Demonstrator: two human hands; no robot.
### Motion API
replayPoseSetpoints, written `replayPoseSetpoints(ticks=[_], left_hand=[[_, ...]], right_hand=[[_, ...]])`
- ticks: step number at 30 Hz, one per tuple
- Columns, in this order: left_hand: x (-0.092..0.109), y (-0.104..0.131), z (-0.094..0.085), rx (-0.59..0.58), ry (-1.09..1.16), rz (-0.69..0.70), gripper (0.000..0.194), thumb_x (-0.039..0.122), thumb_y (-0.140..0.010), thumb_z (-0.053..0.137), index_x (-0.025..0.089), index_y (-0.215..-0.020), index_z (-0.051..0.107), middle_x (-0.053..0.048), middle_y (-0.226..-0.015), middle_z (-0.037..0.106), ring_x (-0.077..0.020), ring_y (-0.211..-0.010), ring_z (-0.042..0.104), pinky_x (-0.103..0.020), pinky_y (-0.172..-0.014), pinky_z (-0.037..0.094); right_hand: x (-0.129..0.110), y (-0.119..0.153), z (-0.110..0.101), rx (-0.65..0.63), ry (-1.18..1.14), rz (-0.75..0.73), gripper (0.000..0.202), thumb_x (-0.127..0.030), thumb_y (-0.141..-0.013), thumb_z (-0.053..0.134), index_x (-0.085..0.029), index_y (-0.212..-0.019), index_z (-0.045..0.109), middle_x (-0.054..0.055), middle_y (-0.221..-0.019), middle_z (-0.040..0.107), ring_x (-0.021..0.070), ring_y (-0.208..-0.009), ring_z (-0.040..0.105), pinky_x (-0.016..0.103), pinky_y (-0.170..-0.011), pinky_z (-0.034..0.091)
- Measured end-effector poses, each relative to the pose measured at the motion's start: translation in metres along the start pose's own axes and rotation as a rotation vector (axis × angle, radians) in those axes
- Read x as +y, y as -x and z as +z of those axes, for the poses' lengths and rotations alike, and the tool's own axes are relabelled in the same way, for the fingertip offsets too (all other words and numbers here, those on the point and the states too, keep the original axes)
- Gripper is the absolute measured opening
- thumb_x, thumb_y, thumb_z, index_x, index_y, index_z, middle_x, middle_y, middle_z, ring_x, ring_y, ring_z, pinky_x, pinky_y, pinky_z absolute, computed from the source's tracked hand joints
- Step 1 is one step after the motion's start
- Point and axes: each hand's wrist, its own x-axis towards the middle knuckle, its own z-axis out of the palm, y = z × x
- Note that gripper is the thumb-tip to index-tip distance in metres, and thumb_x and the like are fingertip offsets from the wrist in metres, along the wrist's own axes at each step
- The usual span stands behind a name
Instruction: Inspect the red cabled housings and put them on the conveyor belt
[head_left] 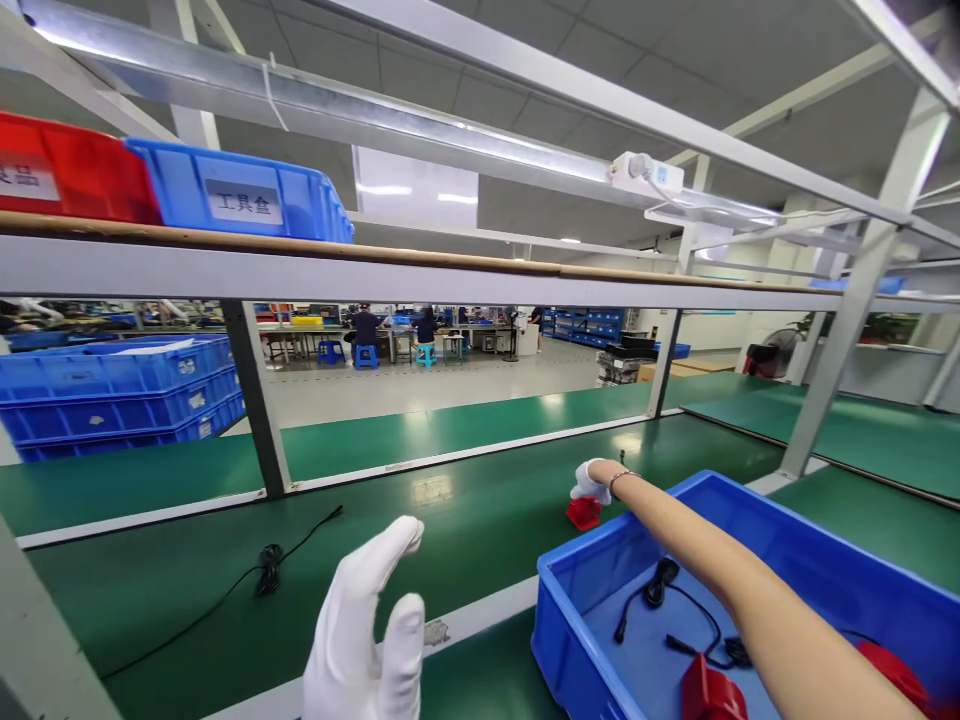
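Note:
My left hand, in a white glove, is raised over the near edge of the green bench, its thumb and fingers apart with nothing between them. Out over the far side of a blue bin, my gloved right hand is closed on the top of a red plastic part at the bench surface. A short black cable end sticks up just beyond that hand. Inside the bin lie black coiled cables and another red part. My right forearm hides some of the bin.
A black cable with a bundled coil lies on the bench at left. Metal posts carry a shelf with a red bin and a blue bin. Stacked blue crates stand behind. Several people sit or stand far off.

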Motion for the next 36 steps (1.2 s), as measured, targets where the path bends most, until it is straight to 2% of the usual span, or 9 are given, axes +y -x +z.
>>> replayPoseSetpoints(ticks=[6, 10, 13, 16, 19, 24, 30, 33, 36], left_hand=[[-0.018, -0.001, 0.002, -0.086, -0.026, 0.221, 0.038, 0.049, -0.098, 0.042, 0.032, -0.129, 0.055, -0.003, -0.124, 0.065, -0.0260, -0.114, 0.062, -0.042, -0.088, 0.054], [-0.015, 0.005, 0.010, -0.147, 0.011, 0.293, 0.038, 0.047, -0.099, 0.043, 0.029, -0.130, 0.054, -0.004, -0.123, 0.064, -0.0228, -0.114, 0.061, -0.039, -0.094, 0.054], [-0.011, 0.010, 0.017, -0.193, 0.037, 0.365, 0.036, 0.043, -0.099, 0.044, 0.027, -0.130, 0.053, -0.005, -0.122, 0.064, -0.0217, -0.114, 0.061, -0.037, -0.095, 0.054], [-0.007, 0.015, 0.022, -0.229, 0.059, 0.417, 0.036, 0.040, -0.100, 0.042, 0.027, -0.132, 0.051, -0.006, -0.121, 0.063, -0.0212, -0.112, 0.061, -0.037, -0.095, 0.054], [-0.005, 0.020, 0.026, -0.273, 0.061, 0.467, 0.038, 0.041, -0.100, 0.042, 0.027, -0.135, 0.049, -0.006, -0.122, 0.062, -0.0217, -0.112, 0.060, -0.038, -0.094, 0.054], [-0.003, 0.027, 0.033, -0.376, 0.119, 0.494, 0.037, 0.038, -0.099, 0.045, 0.029, -0.134, 0.047, -0.006, -0.122, 0.061, -0.0225, -0.114, 0.058, -0.040, -0.095, 0.052], [-0.001, 0.034, 0.049, -0.594, 0.285, 0.322, 0.034, 0.038, -0.100, 0.045, 0.031, -0.133, 0.048, -0.006, -0.129, 0.058, -0.0222, -0.122, 0.054, -0.044, -0.105, 0.046], [-0.003, 0.041, 0.066, -0.674, 0.396, 0.169, 0.039, 0.044, -0.099, 0.045, 0.027, -0.134, 0.050, -0.008, -0.135, 0.056, -0.0243, -0.128, 0.051, -0.048, -0.112, 0.039], [-0.005, 0.050, 0.078, -0.749, 0.625, 0.018, 0.056, 0.055, -0.096, 0.048, 0.024, -0.142, 0.044, -0.010, -0.147, 0.048, -0.0268, -0.137, 0.044, -0.049, -0.119, 0.031]], right_hand=[[0.033, 0.054, 0.004, 0.223, 0.115, -0.110, 0.041, -0.048, -0.100, 0.049, -0.013, -0.117, 0.061, 0.009, -0.110, 0.065, 0.0201, -0.102, 0.062, 0.044, -0.095, 0.049], [0.062, 0.125, 0.063, 0.163, 0.205, -0.228, 0.034, -0.045, -0.092, 0.058, -0.016, -0.100, 0.071, 0.009, -0.090, 0.070, 0.0249, -0.088, 0.067, 0.039, -0.080, 0.050], [0.077, 0.165, 0.120, 0.077, 0.267, -0.315, 0.021, -0.021, -0.077, 0.066, -0.020, -0.096, 0.075, 0.009, -0.080, 0.071, 0.0278, -0.075, 0.069, 0.031, -0.063, 0.045], [0.085, 0.173, 0.162, 0.087, 0.321, -0.415, 0.039, -0.006, -0.076, 0.057, -0.019, -0.109, 0.073, 0.014, -0.092, 0.071, 0.0290, -0.080, 0.069, 0.031, -0.063, 0.042], [0.088, 0.158, 0.179, 0.126, 0.318, -0.542, 0.030, -0.008, -0.084, 0.050, -0.014, -0.100, 0.074, 0.017, -0.100, 0.069, 0.0295, -0.091, 0.066, 0.034, -0.069, 0.042], [0.093, 0.146, 0.167, 0.180, 0.164, -0.664, 0.012, -0.016, -0.077, 0.059, -0.014, -0.076, 0.070, 0.013, -0.091, 0.068, 0.0287, -0.090, 0.062, 0.035, -0.074, 0.042], [0.095, 0.186, 0.100, 0.342, -0.225, -0.564, 0.036, -0.031, -0.101, 0.031, -0.018, -0.103, 0.065, 0.008, -0.095, 0.067, 0.0207, -0.085, 0.062, 0.033, -0.078, 0.048], [0.072, 0.211, 0.069, 0.325, -0.564, -0.590, 0.046, -0.048, -0.104, 0.025, -0.019, -0.117, 0.059, 0.008, -0.109, 0.066, 0.0194, -0.095, 0.062, 0.031, -0.082, 0.051], [0.028, 0.232, 0.056, 0.163, -1.174, -0.632, 0.050, -0.059, -0.097, 0.044, -0.017, -0.120, 0.059, 0.008, -0.102, 0.067, 0.0183, -0.086, 0.063, 0.028, -0.072, 0.052]])
